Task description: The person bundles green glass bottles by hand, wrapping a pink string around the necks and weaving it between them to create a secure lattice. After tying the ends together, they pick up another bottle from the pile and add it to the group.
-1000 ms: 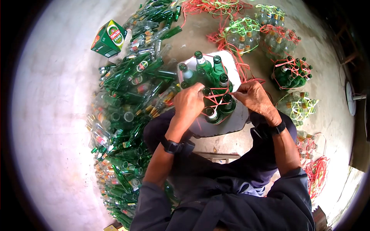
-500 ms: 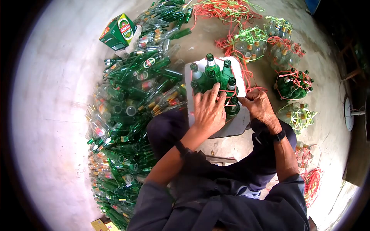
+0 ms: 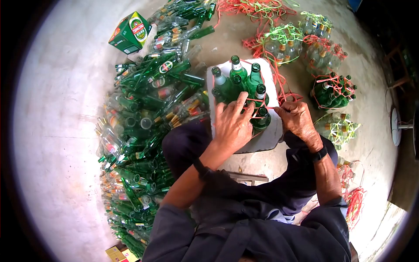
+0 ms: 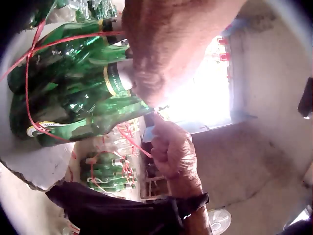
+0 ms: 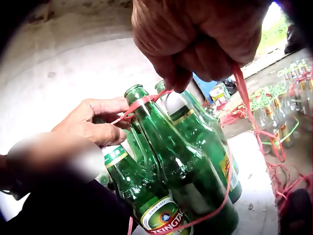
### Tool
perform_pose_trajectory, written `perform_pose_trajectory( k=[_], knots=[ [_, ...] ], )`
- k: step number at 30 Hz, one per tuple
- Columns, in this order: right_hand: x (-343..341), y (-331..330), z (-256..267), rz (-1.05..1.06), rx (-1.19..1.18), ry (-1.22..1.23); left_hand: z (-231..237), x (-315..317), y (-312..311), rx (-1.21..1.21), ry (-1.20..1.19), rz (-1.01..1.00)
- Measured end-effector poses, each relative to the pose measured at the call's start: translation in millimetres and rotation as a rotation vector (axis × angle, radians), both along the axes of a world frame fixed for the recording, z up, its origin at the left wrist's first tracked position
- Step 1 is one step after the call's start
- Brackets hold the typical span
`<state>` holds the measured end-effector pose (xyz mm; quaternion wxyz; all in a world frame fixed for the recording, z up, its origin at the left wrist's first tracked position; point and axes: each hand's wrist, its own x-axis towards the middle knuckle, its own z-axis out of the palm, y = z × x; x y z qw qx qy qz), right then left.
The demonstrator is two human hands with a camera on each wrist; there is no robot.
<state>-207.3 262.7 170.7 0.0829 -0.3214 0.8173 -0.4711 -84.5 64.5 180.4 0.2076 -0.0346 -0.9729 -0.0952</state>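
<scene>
Several green bottles stand grouped upright on a white board, with red twine around their bodies and necks. Spread over the bottle tops at the near left, the left hand has its fingers bent among the necks; in the right wrist view its thumb and finger lie against a neck and the twine. At the right of the group, the right hand pinches the red twine, which runs taut from the necks; in the right wrist view a loose length hangs from that hand.
A large heap of loose bottles lies on the left, with a green box beyond it. Tied bottle bundles line the right side. Loose red and green twine lies at the back. A fan stands far right.
The left hand has moved from pinching the twine to lying over the bottle necks. The right hand has shifted slightly right, drawing the twine out from the necks.
</scene>
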Motion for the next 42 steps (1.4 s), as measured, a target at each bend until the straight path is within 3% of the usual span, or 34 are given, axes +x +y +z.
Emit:
perform_pose_trajectory(
  k=[3, 11, 15, 17, 22, 24, 25, 26, 27, 30, 34, 42],
  knots=[
    [-1, 1, 4, -0.002, 0.013, -0.042, -4, -1, 1, 0.032, 0.001, 0.041],
    [1, 1, 2, -0.001, 0.056, 0.125, -6, 0, 2, 0.063, 0.013, 0.044],
    [-9, 9, -26, -0.002, 0.14, 0.142, -5, 1, 0, 0.08, 0.009, 0.036],
    [-9, 11, -25, 0.063, 0.225, 0.308, -7, 1, -2, 0.067, 0.024, 0.02],
    [-2, 9, -20, -0.017, 0.13, 0.163, -6, 3, -3, 0.073, 0.04, 0.007],
    [-4, 13, -27, -0.013, 0.107, 0.193, -3, 2, -2, 0.073, 0.008, 0.014],
    [-9, 17, -37, 0.042, 0.169, 0.347, -2, 1, -3, 0.075, 0.031, 0.017],
    [-11, 16, -32, 0.097, 0.231, 0.501, -4, 2, -4, 0.065, 0.022, 0.009],
    [-10, 18, -27, 0.098, 0.249, 0.348, -5, 3, -5, 0.056, 0.013, 0.001],
    [1, 5, 25, 0.02, 0.192, 0.302, -6, 3, -6, 0.033, 0.041, 0.0],
    [-13, 7, 27, 0.106, 0.156, 0.379, -7, 3, -7, 0.064, 0.072, -0.017],
    [-37, -25, 59, 0.252, 0.178, 0.782, -8, 2, -8, 0.073, 0.104, -0.032]
  ],
)
